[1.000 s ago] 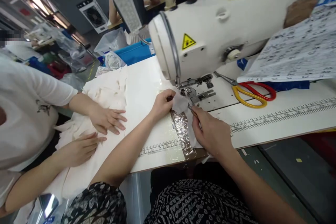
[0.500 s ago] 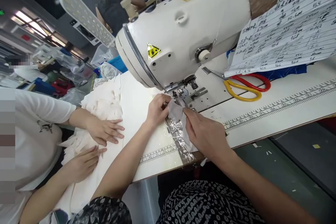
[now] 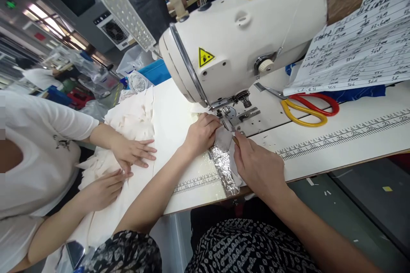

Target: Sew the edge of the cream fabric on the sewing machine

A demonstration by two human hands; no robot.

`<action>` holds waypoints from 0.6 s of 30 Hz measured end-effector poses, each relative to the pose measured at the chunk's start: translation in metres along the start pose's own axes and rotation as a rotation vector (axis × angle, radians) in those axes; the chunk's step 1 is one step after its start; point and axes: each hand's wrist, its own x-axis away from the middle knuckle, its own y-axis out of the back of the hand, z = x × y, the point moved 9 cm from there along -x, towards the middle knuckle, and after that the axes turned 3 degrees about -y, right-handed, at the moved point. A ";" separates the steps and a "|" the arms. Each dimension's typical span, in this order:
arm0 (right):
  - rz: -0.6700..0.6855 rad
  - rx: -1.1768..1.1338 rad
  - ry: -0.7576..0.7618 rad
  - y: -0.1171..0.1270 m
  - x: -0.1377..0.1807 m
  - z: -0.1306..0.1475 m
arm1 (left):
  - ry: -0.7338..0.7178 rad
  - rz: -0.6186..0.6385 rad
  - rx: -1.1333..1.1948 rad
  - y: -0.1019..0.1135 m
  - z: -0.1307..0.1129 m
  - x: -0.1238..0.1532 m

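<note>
A pale piece of fabric point(image 3: 223, 138) lies under the needle area of a white sewing machine point(image 3: 221, 47). My left hand point(image 3: 202, 133) presses its curled fingers on the fabric's left edge, close to the presser foot point(image 3: 227, 123). On the other side, my right hand point(image 3: 258, 160) pinches the fabric between thumb and fingers, with part of it hanging down beside the palm. Shiny silver tape point(image 3: 226, 170) covers the table's front strip below the fabric. The fingertips of both hands are partly hidden by the machine and cloth.
Scissors point(image 3: 307, 111) with red and yellow handles lie right of the needle, by a handwritten sheet point(image 3: 355, 47). Printed rulers point(image 3: 346, 134) run along the table edge. At left, a co-worker's hands point(image 3: 133, 153) rest on stacked pale fabric point(image 3: 128, 113).
The camera view has shifted, so the machine and table sit farther right. Both my hands stay at the needle with the fabric, the left one slightly more closed over its edge.
</note>
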 end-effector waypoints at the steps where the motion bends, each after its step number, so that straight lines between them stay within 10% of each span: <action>1: 0.007 -0.027 -0.015 0.005 0.004 -0.002 | 0.001 0.034 0.012 0.000 -0.001 0.000; 9: 0.394 -0.789 -0.218 0.017 0.076 -0.017 | -0.026 0.285 -0.085 -0.007 -0.019 0.000; 18: 0.359 -0.718 -0.264 0.026 0.110 -0.048 | 0.125 0.222 -0.138 -0.015 -0.034 0.000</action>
